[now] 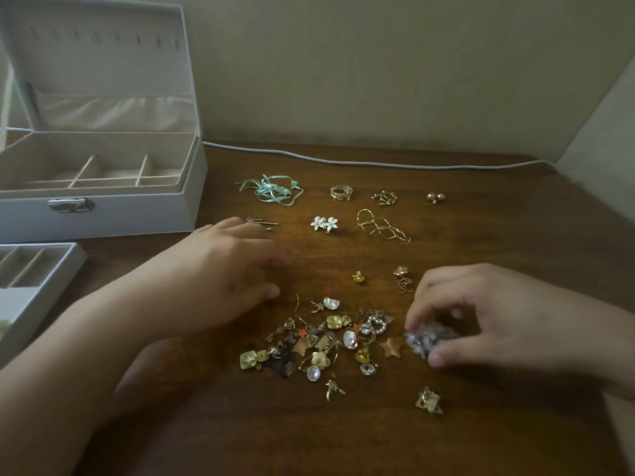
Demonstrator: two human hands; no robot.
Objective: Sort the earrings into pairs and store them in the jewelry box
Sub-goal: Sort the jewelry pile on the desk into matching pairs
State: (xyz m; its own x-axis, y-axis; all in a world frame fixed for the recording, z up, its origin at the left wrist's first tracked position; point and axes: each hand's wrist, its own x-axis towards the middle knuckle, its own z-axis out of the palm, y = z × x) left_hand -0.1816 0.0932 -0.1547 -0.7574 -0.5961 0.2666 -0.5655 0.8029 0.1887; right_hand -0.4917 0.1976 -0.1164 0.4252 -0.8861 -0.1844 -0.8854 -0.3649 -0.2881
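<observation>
Earrings (pixel 323 341) lie heaped on the desk (pixel 481 424), several pairs already laid out beyond. Your right hand (pixel 481 314) pinches a pale cluster earring (pixel 427 340); your left hand (pixel 233 266) rests relaxed, holding nothing. Next, find its match.

My left hand (pixel 226 269) is palm down, forearm reaching in diagonally from lower left, fingers extended and loosely spread. My right hand (pixel 481 314) enters from the right edge, thumb and fingertips curled inward in a pinch, knuckles up.
</observation>
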